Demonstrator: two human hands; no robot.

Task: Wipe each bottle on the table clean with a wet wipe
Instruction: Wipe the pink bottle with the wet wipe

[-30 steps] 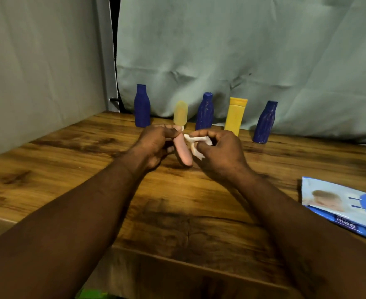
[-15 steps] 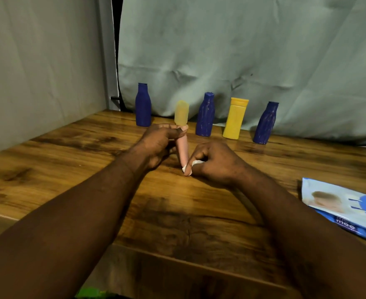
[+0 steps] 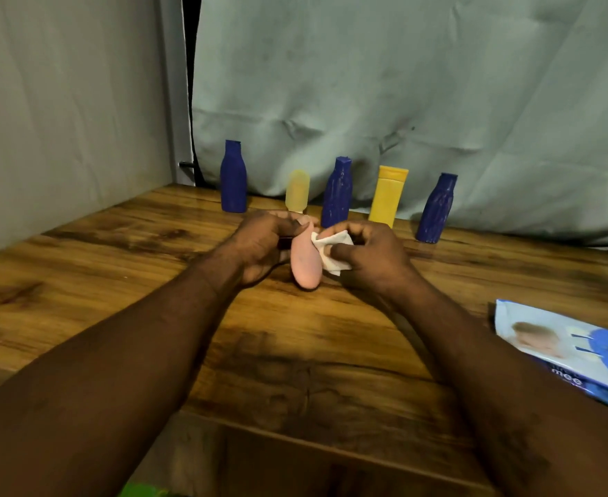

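Wipe (image 3: pixel 332 242), pinched in right fingers (image 3: pixel 345 250), rose up pink bottle (image 3: pixel 306 261) gripped by left fingers (image 3: pixel 281 221).

Tilted pink bottle (image 3: pixel 306 261) against white wipe (image 3: pixel 332 244)

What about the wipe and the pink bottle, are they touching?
Touching. The head view shows the wipe pressed by the right hand against the side of the pink bottle, with no gap between them.
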